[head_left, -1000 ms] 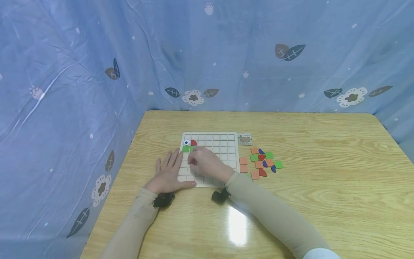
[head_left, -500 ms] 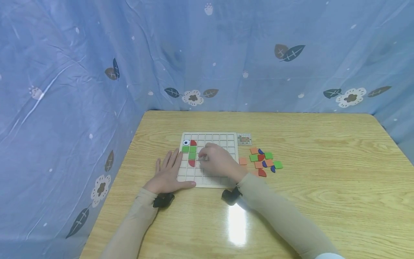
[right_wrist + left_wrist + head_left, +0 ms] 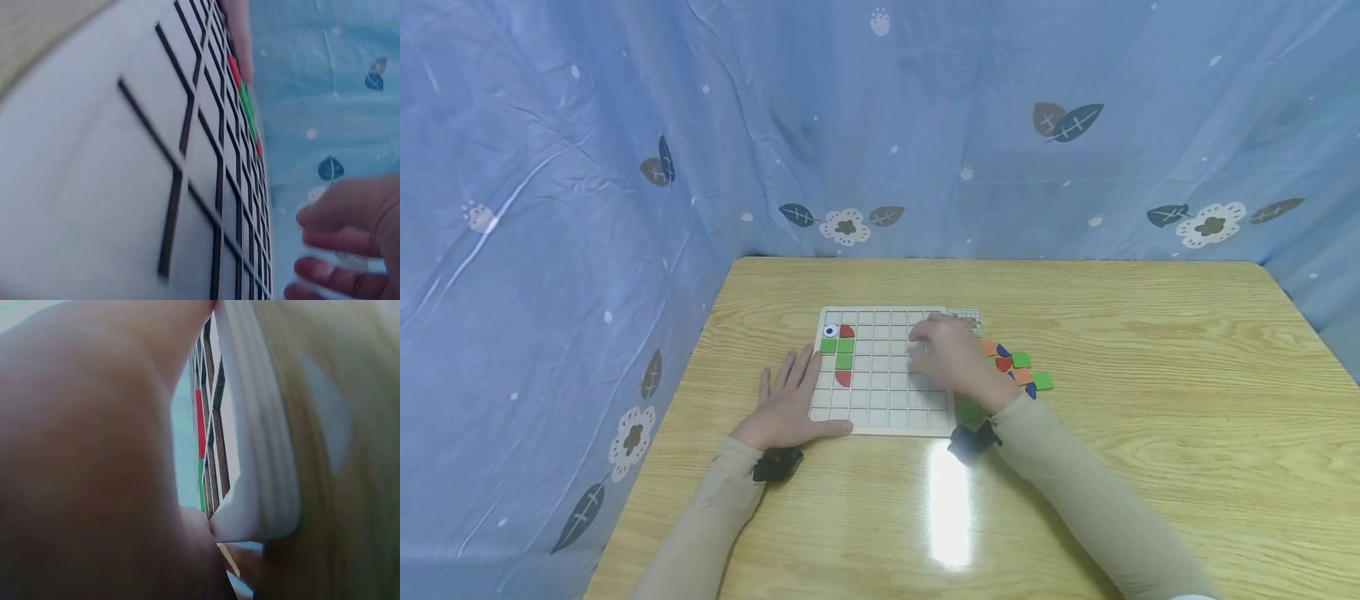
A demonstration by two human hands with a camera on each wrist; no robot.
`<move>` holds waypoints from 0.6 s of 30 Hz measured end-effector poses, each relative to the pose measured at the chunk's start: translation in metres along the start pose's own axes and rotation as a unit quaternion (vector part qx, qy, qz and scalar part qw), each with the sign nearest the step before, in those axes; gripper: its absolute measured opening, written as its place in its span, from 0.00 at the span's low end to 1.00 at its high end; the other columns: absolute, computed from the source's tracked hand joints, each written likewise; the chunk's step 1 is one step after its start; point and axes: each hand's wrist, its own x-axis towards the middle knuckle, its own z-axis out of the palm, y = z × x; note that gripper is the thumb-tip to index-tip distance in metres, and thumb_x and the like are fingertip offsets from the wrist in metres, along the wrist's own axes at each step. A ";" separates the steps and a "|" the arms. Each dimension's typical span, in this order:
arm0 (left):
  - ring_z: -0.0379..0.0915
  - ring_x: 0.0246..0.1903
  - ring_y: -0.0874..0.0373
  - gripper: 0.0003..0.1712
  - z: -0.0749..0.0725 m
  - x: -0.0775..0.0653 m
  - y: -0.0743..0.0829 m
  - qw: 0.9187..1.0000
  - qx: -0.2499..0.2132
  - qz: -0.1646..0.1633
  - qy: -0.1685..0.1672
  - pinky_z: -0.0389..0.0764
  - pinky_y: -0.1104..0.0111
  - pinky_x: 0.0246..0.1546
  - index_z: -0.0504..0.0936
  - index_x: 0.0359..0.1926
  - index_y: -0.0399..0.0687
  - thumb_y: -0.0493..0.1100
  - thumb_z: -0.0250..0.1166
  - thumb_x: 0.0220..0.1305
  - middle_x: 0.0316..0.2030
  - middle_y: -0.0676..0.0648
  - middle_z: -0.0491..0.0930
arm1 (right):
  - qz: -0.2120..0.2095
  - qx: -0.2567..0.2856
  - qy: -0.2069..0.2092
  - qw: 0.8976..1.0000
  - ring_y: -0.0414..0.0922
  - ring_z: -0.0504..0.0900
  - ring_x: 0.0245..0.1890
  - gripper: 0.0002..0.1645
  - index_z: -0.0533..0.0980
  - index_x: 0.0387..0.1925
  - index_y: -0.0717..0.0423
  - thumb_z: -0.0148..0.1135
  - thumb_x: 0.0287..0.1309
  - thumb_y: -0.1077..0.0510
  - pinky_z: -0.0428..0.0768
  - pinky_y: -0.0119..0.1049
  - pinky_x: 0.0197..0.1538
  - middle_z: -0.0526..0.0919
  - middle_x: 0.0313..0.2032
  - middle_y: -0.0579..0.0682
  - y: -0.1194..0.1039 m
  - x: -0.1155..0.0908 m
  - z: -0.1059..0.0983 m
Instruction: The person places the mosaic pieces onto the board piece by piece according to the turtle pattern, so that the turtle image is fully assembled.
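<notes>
A white grid board point(image 3: 887, 421) lies on the table. My left hand point(image 3: 784, 408) rests spread against its left edge, fingers straight and thumb along the near corner. In the board's left columns sit a round eye tile point(image 3: 831, 331), a red quarter-circle tile point(image 3: 847, 331), several green square tiles point(image 3: 844, 361) and a second red quarter-circle tile point(image 3: 843, 378) below them. Above the board's right side is my right hand point(image 3: 955, 358); in the right wrist view its fingers point(image 3: 337, 215) are loosely bent and apart, with nothing between them.
Right of the board lie loose green squares point(image 3: 1042, 381), orange squares point(image 3: 1023, 377), red quarter-circles point(image 3: 1003, 364) and blue pieces point(image 3: 1031, 390), partly behind my right hand. A small picture card point(image 3: 970, 317) touches the board's far right corner. A blue curtain point(image 3: 925, 150) hangs behind the table.
My right hand has moved right, from the left columns to the board's right side, uncovering the lower green square and the red quarter-circle below it. The left hand stays in place.
</notes>
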 end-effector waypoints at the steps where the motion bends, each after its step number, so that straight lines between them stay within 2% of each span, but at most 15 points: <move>1: 0.24 0.83 0.37 0.76 0.000 0.000 0.000 1.000 0.000 0.001 0.001 0.28 0.30 0.74 0.37 0.84 0.43 0.80 0.66 0.54 0.85 0.41 0.31 | 0.011 -0.002 0.002 1.000 0.53 0.86 0.47 0.15 0.87 0.48 0.57 0.64 0.62 0.58 0.85 0.50 0.48 0.86 0.48 0.55 0.004 -0.001 -0.003; 4: 0.24 0.83 0.37 0.77 0.001 0.000 -0.001 1.000 0.001 0.004 0.004 0.29 0.30 0.74 0.37 0.84 0.43 0.80 0.66 0.53 0.84 0.41 0.31 | 0.054 -0.013 0.005 0.998 0.54 0.85 0.46 0.19 0.86 0.51 0.57 0.64 0.59 0.57 0.85 0.50 0.44 0.85 0.50 0.57 0.015 -0.005 -0.012; 8: 0.25 0.82 0.36 0.77 0.002 0.001 -0.001 1.000 -0.005 0.010 0.007 0.29 0.30 0.73 0.38 0.84 0.41 0.80 0.67 0.52 0.84 0.40 0.32 | 0.084 -0.033 0.007 0.996 0.55 0.84 0.43 0.21 0.85 0.52 0.58 0.65 0.56 0.57 0.84 0.47 0.36 0.84 0.51 0.59 0.030 -0.010 -0.020; 12: 0.24 0.83 0.37 0.77 0.001 0.001 -0.001 1.000 0.000 0.007 0.002 0.29 0.30 0.74 0.38 0.84 0.42 0.80 0.67 0.53 0.84 0.41 0.31 | 0.097 -0.044 0.010 0.994 0.56 0.84 0.44 0.22 0.85 0.54 0.58 0.65 0.56 0.58 0.84 0.48 0.36 0.84 0.52 0.61 0.041 -0.013 -0.024; 15: 0.24 0.83 0.38 0.76 0.000 0.001 0.000 1.000 0.004 0.003 -0.001 0.29 0.30 0.74 0.37 0.84 0.43 0.80 0.66 0.54 0.85 0.42 0.30 | 0.101 -0.046 0.007 0.994 0.55 0.83 0.44 0.24 0.84 0.56 0.56 0.66 0.57 0.58 0.84 0.47 0.39 0.83 0.53 0.60 0.049 -0.015 -0.026; 18: 0.24 0.83 0.38 0.76 0.001 0.001 0.000 1.000 0.004 0.004 0.002 0.29 0.30 0.74 0.37 0.84 0.43 0.80 0.67 0.54 0.85 0.42 0.31 | 0.091 -0.042 0.003 0.995 0.52 0.80 0.39 0.26 0.84 0.59 0.53 0.66 0.57 0.60 0.81 0.44 0.35 0.82 0.49 0.60 0.056 -0.017 -0.029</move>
